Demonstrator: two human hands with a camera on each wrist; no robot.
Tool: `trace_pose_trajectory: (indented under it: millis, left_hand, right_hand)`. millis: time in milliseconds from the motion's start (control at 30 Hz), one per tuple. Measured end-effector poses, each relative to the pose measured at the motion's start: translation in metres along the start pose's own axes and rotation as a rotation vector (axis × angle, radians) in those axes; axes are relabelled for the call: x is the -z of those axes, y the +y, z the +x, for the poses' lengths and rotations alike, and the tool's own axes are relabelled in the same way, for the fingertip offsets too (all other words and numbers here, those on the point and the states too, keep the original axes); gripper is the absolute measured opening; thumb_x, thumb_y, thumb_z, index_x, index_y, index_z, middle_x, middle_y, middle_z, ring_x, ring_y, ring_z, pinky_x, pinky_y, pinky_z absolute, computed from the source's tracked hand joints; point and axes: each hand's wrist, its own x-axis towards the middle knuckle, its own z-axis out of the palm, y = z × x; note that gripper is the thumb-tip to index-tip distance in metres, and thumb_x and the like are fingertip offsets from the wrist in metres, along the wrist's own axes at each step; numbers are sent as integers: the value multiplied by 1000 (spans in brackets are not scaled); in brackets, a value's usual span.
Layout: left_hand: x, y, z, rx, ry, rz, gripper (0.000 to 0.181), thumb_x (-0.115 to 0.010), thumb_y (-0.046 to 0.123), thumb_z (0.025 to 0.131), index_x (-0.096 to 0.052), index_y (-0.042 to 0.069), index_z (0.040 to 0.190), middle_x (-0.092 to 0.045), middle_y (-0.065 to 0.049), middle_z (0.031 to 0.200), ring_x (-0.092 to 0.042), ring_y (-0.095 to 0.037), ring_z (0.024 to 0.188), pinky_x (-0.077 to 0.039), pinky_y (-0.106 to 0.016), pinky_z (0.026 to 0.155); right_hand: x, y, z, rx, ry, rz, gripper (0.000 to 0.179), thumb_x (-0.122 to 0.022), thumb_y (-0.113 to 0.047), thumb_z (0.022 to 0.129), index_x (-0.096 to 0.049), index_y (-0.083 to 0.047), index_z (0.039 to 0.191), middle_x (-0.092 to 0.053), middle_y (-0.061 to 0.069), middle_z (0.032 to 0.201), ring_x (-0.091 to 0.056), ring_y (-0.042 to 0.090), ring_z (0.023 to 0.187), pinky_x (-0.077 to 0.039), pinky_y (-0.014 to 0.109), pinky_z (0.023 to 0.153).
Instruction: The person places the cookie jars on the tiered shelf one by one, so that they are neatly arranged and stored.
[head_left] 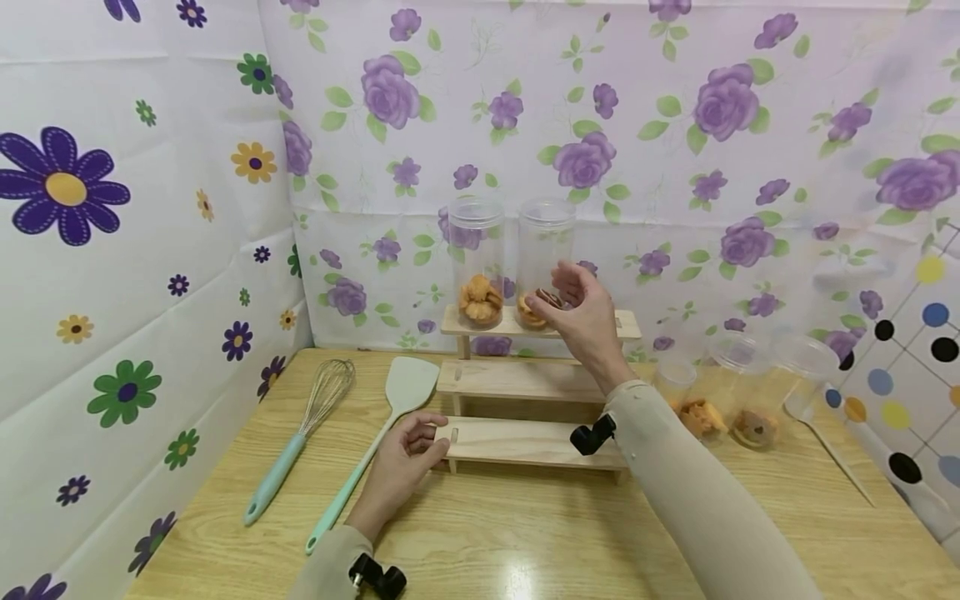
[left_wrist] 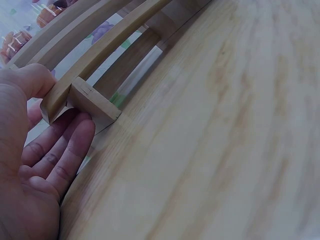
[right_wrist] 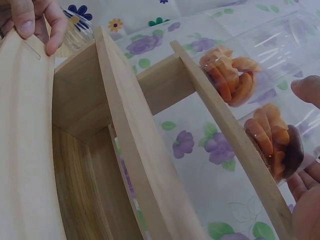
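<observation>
A three-tier wooden display stand stands on the table. My left hand grips the left end of its lowest tier; in the left wrist view the fingers reach under the board. Two clear lidded jars are on the top tier. The left jar holds golden twisted pastries. The right jar has pastries and a dark brown piece at its bottom. My right hand is around the lower part of this right jar, thumb in front and fingers at its right side.
A whisk and a pale spatula with a mint handle lie left of the stand. To the right are a clear jar of pastries, another jar with a brown piece, a small clear container and a thin-handled utensil. Flowered cloth hangs behind.
</observation>
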Motion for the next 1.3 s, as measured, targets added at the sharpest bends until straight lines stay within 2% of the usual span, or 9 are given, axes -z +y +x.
trace_pose_trajectory:
  millis: [300, 500, 633, 767, 933, 1100, 1300]
  left_hand:
    - [0, 0, 0, 2, -13, -22, 31, -79, 12, 107, -70, 8, 136, -71, -21, 112, -74, -31, 93, -70, -42, 81]
    - [-2, 2, 2, 1, -15, -30, 32, -78, 10, 106, -70, 6, 137, -71, -22, 110, -74, -28, 92, -70, -42, 81]
    - [-3, 1, 2, 9, -12, -15, 32, -79, 12, 106, -70, 8, 136, -72, -21, 111, -74, -26, 92, -70, -41, 82]
    - [-2, 1, 0, 16, -5, 7, 32, -79, 15, 107, -71, 10, 136, -71, -20, 112, -73, -30, 95, -69, -40, 82]
    - [1, 1, 0, 17, -6, -6, 33, -80, 15, 107, -70, 9, 137, -70, -21, 113, -73, -31, 96, -70, -40, 84]
    - [2, 1, -1, 21, -7, -12, 33, -79, 15, 106, -70, 9, 137, -70, -22, 114, -73, -25, 94, -70, -40, 84]
    - [0, 0, -1, 17, -12, -15, 33, -80, 15, 106, -70, 9, 137, -71, -21, 113, -74, -25, 95, -70, -40, 84]
  right_hand:
    - [5, -1, -3, -2, 16, 2, 86, -94, -31, 95, -50, -2, 163, -60, 22, 156, -58, 37, 147, -46, 51, 127]
    - [19, -3, -12, 36, 50, -35, 87, -95, -30, 94, -49, -7, 164, -59, 13, 159, -57, 32, 148, -48, 50, 126]
    - [28, -6, -22, 62, 78, -2, 89, -95, -26, 93, -47, -6, 165, -57, 15, 160, -54, 35, 150, -43, 48, 130]
    - [37, -9, -34, 82, 92, 22, 88, -94, -24, 94, -47, -9, 167, -57, 13, 161, -54, 33, 151, -41, 43, 131]
    - [45, -14, -50, 137, 98, -5, 85, -93, -19, 95, -48, -12, 167, -57, 6, 161, -53, 30, 151, -41, 40, 131]
    - [53, -20, -67, 181, 105, -34, 87, -92, -10, 94, -46, -13, 168, -57, 4, 163, -52, 26, 153, -40, 34, 131]
    - [65, -28, -84, 235, 140, 22, 87, -90, 5, 90, -48, -9, 166, -57, 9, 161, -52, 29, 151, -41, 32, 129]
